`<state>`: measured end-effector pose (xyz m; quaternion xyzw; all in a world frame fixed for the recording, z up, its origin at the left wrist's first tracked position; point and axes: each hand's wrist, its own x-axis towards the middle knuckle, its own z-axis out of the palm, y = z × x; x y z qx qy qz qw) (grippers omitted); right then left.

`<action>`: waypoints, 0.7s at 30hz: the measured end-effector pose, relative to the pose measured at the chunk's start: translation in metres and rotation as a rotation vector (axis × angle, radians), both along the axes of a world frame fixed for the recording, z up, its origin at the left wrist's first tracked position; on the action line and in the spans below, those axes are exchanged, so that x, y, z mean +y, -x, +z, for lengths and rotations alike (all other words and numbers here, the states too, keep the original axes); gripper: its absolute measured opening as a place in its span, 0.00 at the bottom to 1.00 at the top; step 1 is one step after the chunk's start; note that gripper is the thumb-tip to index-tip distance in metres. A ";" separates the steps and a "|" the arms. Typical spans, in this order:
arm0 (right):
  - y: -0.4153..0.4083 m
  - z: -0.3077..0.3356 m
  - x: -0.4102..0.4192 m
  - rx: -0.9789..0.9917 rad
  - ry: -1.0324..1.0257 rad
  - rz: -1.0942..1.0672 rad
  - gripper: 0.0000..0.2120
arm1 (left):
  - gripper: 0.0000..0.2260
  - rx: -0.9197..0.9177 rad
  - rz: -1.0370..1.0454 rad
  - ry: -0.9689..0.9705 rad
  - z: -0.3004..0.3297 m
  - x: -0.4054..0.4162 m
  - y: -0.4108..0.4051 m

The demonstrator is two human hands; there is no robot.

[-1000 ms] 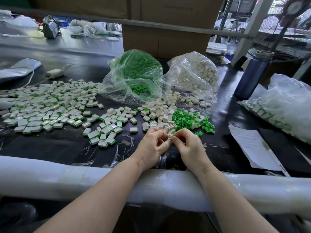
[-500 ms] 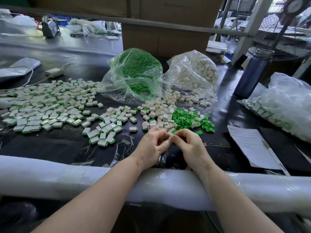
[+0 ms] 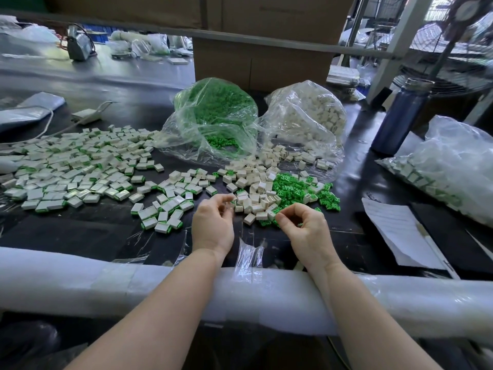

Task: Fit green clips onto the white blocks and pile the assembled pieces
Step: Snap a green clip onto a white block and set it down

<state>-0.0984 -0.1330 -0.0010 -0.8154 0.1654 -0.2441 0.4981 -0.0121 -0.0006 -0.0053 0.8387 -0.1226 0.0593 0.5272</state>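
My left hand point(image 3: 213, 225) hovers at the near left edge of the loose white blocks point(image 3: 253, 188), fingers curled; its blurred fingertips hide whether they hold anything. My right hand point(image 3: 304, 228) has its thumb and fingers curled together at the near edge of the loose green clips point(image 3: 293, 186), and a bit of a green clip point(image 3: 300, 224) shows under the fingers. Assembled white-and-green pieces point(image 3: 74, 166) spread over the table's left, with a smaller group point(image 3: 168, 209) just left of my left hand.
Behind the loose parts lie an open bag of green clips point(image 3: 213, 116) and a bag of white blocks point(image 3: 306, 116). A blue bottle point(image 3: 397, 116), a bag of finished pieces point(image 3: 448, 169) and a paper sheet point(image 3: 394, 231) are at the right. A padded rail point(image 3: 80, 287) runs along the near edge.
My hands were pressed together on one small piece; now they have parted, the left toward the white blocks, the right toward the green clips.
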 end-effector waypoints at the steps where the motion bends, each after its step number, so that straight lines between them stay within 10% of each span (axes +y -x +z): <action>1: 0.000 0.000 0.000 0.001 0.001 -0.004 0.06 | 0.12 -0.012 0.029 -0.017 0.000 0.000 -0.001; 21: 0.000 -0.001 0.000 0.012 0.038 -0.010 0.06 | 0.24 0.028 -0.066 -0.713 -0.008 -0.011 -0.003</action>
